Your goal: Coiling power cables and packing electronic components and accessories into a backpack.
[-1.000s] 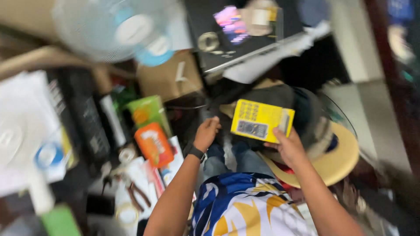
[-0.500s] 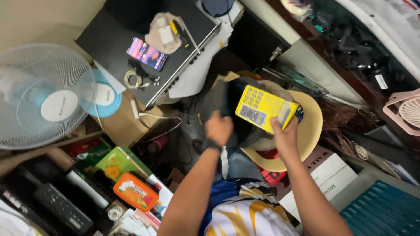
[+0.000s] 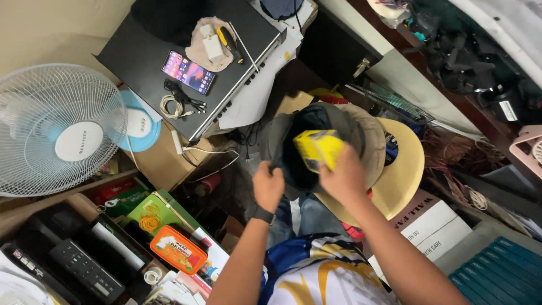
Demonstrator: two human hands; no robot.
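My right hand [image 3: 342, 176] grips a yellow box [image 3: 317, 148] and holds it over the dark opening of a grey floppy hat [image 3: 361, 131]. My left hand [image 3: 269, 185], with a black watch on the wrist, clutches the hat's near rim and keeps it spread. The hat rests on a round tan disc [image 3: 407, 169]. Part of the box is covered by my fingers.
A white standing fan [image 3: 56, 130] is at the left. A black flat device [image 3: 186, 62] at the top carries a phone [image 3: 188, 72], cables and a charger. Boxes, an orange tin [image 3: 178, 249] and a black printer [image 3: 73, 262] crowd the lower left. White cartons [image 3: 437, 220] lie at right.
The yellow box has turned and dropped from above the hat down to its opening. My left hand has closed on the hat's rim. The camera view has steadied.
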